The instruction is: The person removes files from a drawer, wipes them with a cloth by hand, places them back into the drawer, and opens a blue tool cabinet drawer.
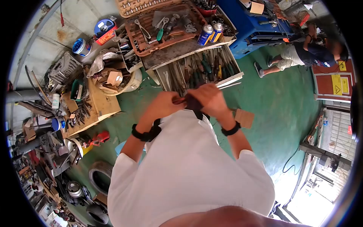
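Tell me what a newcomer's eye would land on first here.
Probably the white shirt filling the lower middle, with the left hand and right hand meeting above it at a dark item too blurred to name. Next, the open drawer just beyond the hands, packed with hand tools, and above it the orange-brown tool case, with two spray cans at its right. The green floor stands out on the right.

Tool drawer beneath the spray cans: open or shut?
Open: the drawer juts out from under the worktop, with the tools inside exposed.
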`<state>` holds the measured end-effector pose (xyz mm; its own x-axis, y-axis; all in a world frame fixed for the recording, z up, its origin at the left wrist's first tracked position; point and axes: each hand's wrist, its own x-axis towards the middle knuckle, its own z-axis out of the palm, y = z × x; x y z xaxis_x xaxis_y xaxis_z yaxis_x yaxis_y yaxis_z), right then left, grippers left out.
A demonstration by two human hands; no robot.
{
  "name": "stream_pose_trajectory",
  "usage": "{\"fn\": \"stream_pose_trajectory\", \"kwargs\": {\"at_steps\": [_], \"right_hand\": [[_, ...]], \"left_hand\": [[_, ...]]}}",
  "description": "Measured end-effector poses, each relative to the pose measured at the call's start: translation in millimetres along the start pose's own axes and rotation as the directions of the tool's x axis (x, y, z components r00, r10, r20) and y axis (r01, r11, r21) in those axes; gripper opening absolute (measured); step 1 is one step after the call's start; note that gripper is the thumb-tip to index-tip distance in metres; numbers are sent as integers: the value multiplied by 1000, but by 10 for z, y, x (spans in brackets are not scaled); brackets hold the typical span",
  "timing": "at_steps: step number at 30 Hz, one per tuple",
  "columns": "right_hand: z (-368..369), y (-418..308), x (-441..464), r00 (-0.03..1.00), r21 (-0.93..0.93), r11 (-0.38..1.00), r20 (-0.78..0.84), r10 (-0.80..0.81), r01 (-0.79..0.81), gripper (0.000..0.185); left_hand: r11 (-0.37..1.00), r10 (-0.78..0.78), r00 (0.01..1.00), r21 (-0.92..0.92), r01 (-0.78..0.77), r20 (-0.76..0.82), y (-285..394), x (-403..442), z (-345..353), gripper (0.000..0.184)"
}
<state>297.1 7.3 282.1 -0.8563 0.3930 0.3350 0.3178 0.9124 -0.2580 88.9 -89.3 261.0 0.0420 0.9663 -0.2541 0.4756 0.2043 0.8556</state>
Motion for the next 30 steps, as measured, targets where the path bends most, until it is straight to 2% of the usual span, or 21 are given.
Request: {"fn": "stream_pose_trajectory", "kwargs": {"at_steps": [1,2,4,5,6,7,8,10,12,14,16,18,20,22,24,26,28,30], "right_hand": [[3,-72,49,997,15,997,8,-76,76,56],[3,-19,25,997,11,997,11,-80,80,56],[6,140,-89,997,94,993,21,74,-76,58],[-45,187,-160,997,98,993,23,71,-73,58],[-115,257,-241,987,31,987,19,159,-159,59],[-190,350,-298,970,-40,970,4,241,-241,60],[-273,467,-367,973,-42,972,-5,229,-229,60],[-401,589,-503,941,-144,930,-86,328,-337,60],[-501,551,-443,953,-187,935,-78,292,-302,59],[-564,469,-357,963,-233,934,-69,262,-270,58],[-510,338,-202,983,-139,973,-62,175,-182,57],[-411,91,-23,990,-101,985,-31,137,-139,58],[-387,19,2,995,-60,993,-4,102,-102,58],[-369,35,-33,990,80,987,27,140,-141,60],[-383,270,-206,982,65,980,-2,189,-188,60],[-455,516,-433,973,47,973,-30,229,-228,60],[-514,696,-570,941,-136,934,17,337,-332,59],[-400,711,-551,961,-176,946,-7,276,-273,59]], "left_hand": [[1000,5,1000,-6,-5,-2,-95,54,81,42],[999,21,1000,-28,-21,-6,-202,102,133,41],[998,30,999,-48,-31,-11,-220,72,81,40],[996,47,998,75,-45,-29,-164,4,-11,40],[978,70,996,201,-59,-47,-93,-48,-125,41],[977,74,996,207,-60,-58,-27,-105,-252,41],[980,39,998,196,-30,-40,39,-180,-371,41],[983,1,1000,185,2,-17,71,-234,-419,42],[974,-45,999,221,46,-10,66,-241,-387,42],[971,-3,999,237,14,-43,88,-182,-295,41],[969,37,996,247,-15,-86,174,-84,-153,40],[935,285,933,279,-220,-221,282,2,3,38],[914,324,923,319,-249,-208,283,60,40,37],[886,370,911,363,-288,-183,279,61,-4,36],[826,400,907,481,-293,-134,248,-39,-162,33],[848,378,912,454,-273,-159,122,-167,-307,35],[865,361,913,435,-250,-193,95,-209,-329,36],[856,347,919,463,-228,-189,97,-229,-306,33]]}}
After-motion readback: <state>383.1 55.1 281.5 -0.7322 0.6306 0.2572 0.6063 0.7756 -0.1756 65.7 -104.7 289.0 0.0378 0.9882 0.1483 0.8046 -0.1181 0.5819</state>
